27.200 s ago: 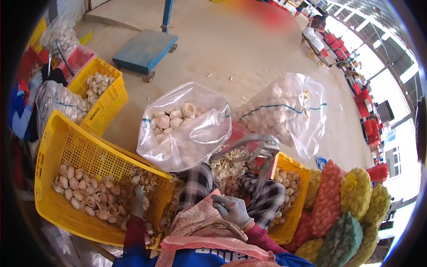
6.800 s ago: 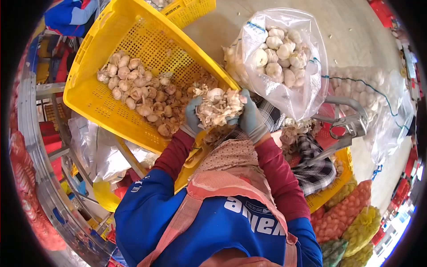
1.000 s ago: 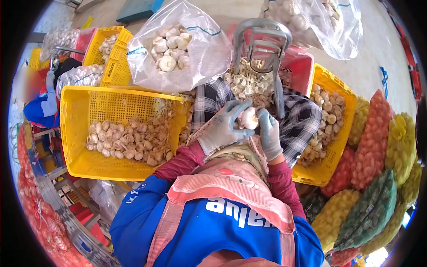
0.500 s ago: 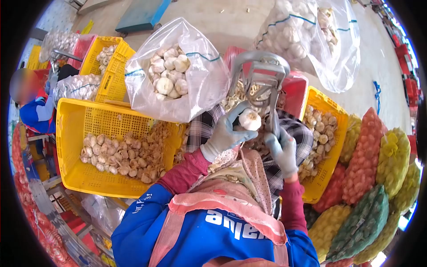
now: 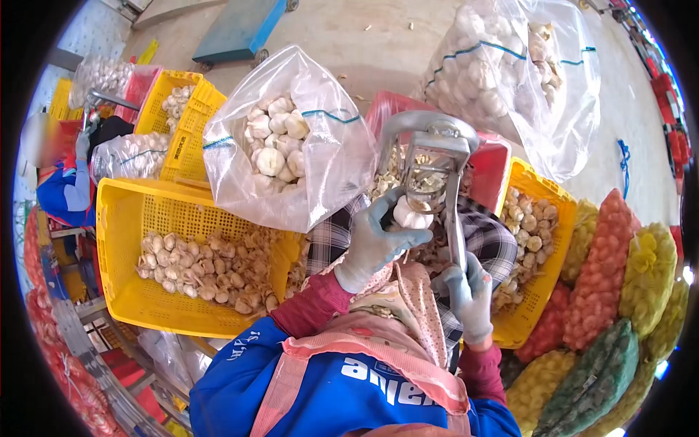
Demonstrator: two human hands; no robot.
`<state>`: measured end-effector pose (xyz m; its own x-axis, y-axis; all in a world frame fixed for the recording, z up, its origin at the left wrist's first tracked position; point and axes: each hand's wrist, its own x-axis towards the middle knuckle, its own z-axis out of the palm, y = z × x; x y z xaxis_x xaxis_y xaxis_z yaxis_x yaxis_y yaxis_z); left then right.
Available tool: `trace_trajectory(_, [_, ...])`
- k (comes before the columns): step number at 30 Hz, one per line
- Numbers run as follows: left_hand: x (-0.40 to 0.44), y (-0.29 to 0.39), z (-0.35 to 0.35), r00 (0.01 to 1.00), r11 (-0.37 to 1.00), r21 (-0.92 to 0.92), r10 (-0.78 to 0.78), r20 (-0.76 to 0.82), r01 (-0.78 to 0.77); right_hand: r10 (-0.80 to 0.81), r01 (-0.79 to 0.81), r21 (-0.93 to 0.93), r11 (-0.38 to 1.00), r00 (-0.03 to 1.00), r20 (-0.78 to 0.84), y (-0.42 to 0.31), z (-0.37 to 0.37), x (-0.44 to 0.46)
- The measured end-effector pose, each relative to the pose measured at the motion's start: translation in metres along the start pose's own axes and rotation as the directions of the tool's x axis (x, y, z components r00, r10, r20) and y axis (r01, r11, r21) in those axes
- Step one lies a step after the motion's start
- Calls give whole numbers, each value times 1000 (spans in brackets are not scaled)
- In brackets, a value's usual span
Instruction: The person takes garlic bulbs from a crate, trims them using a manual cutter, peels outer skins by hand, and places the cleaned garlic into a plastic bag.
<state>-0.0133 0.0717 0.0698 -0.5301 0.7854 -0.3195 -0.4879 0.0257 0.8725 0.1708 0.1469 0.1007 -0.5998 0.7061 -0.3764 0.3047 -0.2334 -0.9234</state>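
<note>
My left hand (image 5: 371, 244), in a pale glove, holds a white garlic bulb (image 5: 413, 213) between thumb and fingers. The bulb is at the lower part of a metal cutter (image 5: 431, 135) that stands over my lap. My right hand (image 5: 467, 295), gloved too, is wrapped round the lower end of the cutter's long handle (image 5: 456, 226). Behind the cutter is a red crate (image 5: 496, 156) with loose peelings and stems. To the left, an open plastic bag (image 5: 328, 160) holds white bulbs.
A large yellow crate (image 5: 120, 255) of garlic stands at the left, another yellow crate (image 5: 539, 291) at the right. Net sacks (image 5: 601, 266) lie at the far right. A filled clear bag (image 5: 473, 73), a blue platform scale (image 5: 237, 29) and a co-worker (image 5: 62, 193) are farther off.
My left hand has brought the bulb to the cutter's lower part. My right hand has closed on the handle and moved down with it. The view has shifted slightly.
</note>
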Motion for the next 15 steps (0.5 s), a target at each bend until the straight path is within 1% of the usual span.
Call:
trace_trajectory(1, [2,0,-1,1000,1000,3,-7,3,7,-25,25,-61,998,1000,1,12,1,9])
trace_trajectory(2, [4,0,-1,1000,1000,-6,-16,-3,15,-165,171,-165,971,985,47,28,-3,21])
trace_trajectory(3, [7,0,-1,1000,1000,-18,-22,-8,22,-297,315,-262,912,949,109,45,-6,34])
trace_trajectory(4, [10,-9,-4,1000,999,-40,-19,13,20,-369,371,-271,888,927,59,59,-1,46])
trace_trajectory(5, [13,-17,-8,1000,999,-38,-18,15,19,-434,432,-357,828,897,81,70,-1,66])
trace_trajectory(6, [16,-25,-12,997,997,9,70,41,-70,-494,487,-436,756,863,108,83,-4,85])
trace_trajectory(7, [18,-28,-13,985,986,53,156,71,-160,-523,531,-397,748,841,140,88,-3,96])
trace_trajectory(8, [18,-30,-17,984,983,67,168,66,-172,-534,514,-438,738,841,86,94,-5,93])
trace_trajectory(9, [12,-28,-19,993,995,1,98,63,-99,-541,488,-476,731,840,30,81,0,81])
trace_trajectory(10, [7,-25,-22,998,998,-65,30,64,-25,-629,476,-651,592,778,-3,59,4,67])
trace_trajectory(11, [1,-22,-30,988,989,-104,-97,119,110,-719,523,-687,504,695,2,56,1,57])
trace_trajectory(12, [-4,-24,-34,982,984,-102,-136,127,149,-761,573,-617,539,646,-64,56,-1,41])
trace_trajectory(13, [-9,-27,-37,976,977,-102,-172,137,186,-694,537,-536,651,708,-134,56,1,22])
trace_trajectory(14, [-14,-32,-41,960,957,-153,-217,178,245,-689,556,-496,666,713,-126,54,3,11])
trace_trajectory(15, [-18,-35,-41,948,933,-234,-221,231,275,-686,572,-460,679,717,-122,47,10,2])
